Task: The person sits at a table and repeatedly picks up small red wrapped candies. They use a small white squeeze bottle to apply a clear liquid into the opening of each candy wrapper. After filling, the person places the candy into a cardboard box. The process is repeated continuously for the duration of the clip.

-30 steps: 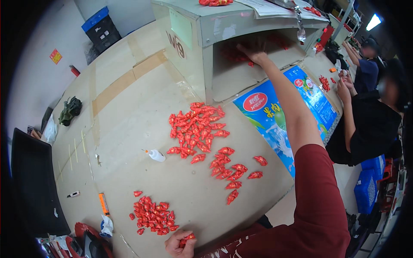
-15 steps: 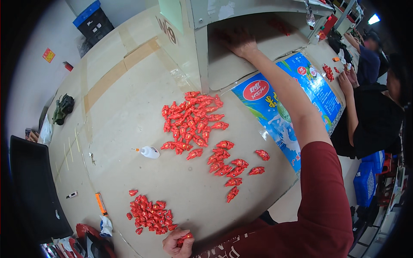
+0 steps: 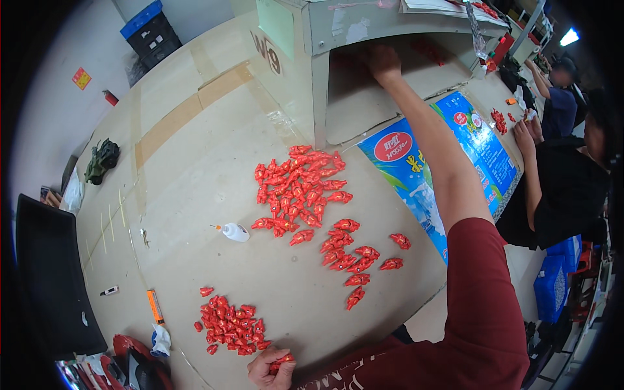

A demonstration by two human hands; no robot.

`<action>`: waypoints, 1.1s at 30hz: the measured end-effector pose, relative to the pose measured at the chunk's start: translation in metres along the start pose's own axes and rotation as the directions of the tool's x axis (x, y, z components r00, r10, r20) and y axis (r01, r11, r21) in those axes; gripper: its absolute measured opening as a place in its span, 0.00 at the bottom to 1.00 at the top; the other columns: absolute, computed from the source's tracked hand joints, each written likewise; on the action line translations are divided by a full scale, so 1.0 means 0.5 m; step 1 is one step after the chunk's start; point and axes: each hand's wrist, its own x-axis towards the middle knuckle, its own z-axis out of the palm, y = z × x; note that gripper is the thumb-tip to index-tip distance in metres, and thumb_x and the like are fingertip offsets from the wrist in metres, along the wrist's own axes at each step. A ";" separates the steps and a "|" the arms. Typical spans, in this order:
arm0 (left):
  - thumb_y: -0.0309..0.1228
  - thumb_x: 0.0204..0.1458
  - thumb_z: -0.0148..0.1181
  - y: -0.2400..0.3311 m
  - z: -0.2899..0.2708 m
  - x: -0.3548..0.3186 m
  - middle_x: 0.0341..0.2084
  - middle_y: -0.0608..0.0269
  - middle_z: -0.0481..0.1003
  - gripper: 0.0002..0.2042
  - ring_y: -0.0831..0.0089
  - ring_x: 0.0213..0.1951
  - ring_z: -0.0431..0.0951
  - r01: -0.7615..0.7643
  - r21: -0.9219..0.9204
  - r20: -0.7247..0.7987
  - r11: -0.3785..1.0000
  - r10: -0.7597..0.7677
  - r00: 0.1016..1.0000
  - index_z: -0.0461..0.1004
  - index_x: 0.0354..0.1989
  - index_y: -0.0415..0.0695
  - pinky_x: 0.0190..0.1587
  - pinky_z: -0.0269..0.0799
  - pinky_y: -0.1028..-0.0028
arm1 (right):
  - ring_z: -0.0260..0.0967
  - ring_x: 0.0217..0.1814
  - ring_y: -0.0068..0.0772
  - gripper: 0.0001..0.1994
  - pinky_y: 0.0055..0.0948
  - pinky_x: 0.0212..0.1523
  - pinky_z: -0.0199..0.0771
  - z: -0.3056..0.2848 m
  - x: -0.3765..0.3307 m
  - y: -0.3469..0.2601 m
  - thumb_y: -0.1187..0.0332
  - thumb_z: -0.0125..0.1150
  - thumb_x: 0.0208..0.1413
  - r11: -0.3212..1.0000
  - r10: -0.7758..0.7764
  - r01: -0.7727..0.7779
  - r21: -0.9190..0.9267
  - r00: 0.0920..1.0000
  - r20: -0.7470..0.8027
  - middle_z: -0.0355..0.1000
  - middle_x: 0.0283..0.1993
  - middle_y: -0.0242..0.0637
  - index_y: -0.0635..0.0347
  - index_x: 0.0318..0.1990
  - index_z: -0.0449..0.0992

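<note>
Two bare hands of one person are visible, and they are far from each other. The left hand point(image 3: 265, 370) is at the bottom of the frame, a little left of the middle. Its fingers are curled and pinch a small red piece point(image 3: 285, 359) against the thumb, with one end showing. Just above this hand, in the lower left part, there is a small heap of red pieces point(image 3: 231, 324).

The right hand point(image 3: 383, 62) is at the upper middle, inside the dark opening of a grey shelf unit point(image 3: 383, 23). Its fingers are in shadow, so I cannot tell if they are spread or pressed together, or if they hold something.

Near the centre, a larger heap of red parts point(image 3: 298, 194) lies on the table point(image 3: 195, 169), and several loose red parts point(image 3: 363, 264) lie below it, toward the right. A white bottle point(image 3: 236, 233) with an orange tip is near the left side of the larger heap. The right forearm passes above a blue printed sheet point(image 3: 497, 159). At the left edge is a black tray point(image 3: 52, 273); at the right edge, a co-worker in black point(image 3: 562, 188).
</note>
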 end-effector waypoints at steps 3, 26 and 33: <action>0.31 0.45 0.67 0.016 0.006 0.013 0.19 0.64 0.72 0.11 0.81 0.19 0.69 -0.021 0.056 -0.014 0.998 0.022 1.000 0.75 0.31 0.37 0.22 0.63 0.81 | 0.76 0.35 0.44 0.13 0.41 0.32 0.77 0.003 0.023 0.053 0.57 0.57 0.51 0.901 0.191 -0.153 0.407 0.980 -0.053 0.76 0.32 0.45 0.56 0.36 0.78; 0.30 0.55 0.57 0.038 -0.010 -0.019 0.18 0.70 0.67 0.10 0.85 0.15 0.62 0.033 -0.457 -0.121 0.889 -0.099 0.988 0.70 0.39 0.37 0.15 0.55 0.85 | 0.62 0.41 0.33 0.14 0.32 0.34 0.67 -0.389 -0.777 -0.411 0.62 0.66 0.41 0.573 -0.764 0.621 0.535 0.641 0.075 0.63 0.34 0.31 0.54 0.35 0.72; 0.29 0.53 0.61 0.029 -0.014 -0.034 0.21 0.70 0.70 0.10 0.88 0.15 0.62 0.056 -0.526 -0.133 0.849 -0.147 0.980 0.71 0.39 0.37 0.16 0.55 0.87 | 0.60 0.55 0.44 0.28 0.44 0.54 0.58 -0.416 -0.794 -0.406 0.52 0.62 0.45 0.587 -0.750 0.520 0.620 0.637 0.176 0.62 0.55 0.41 0.52 0.54 0.67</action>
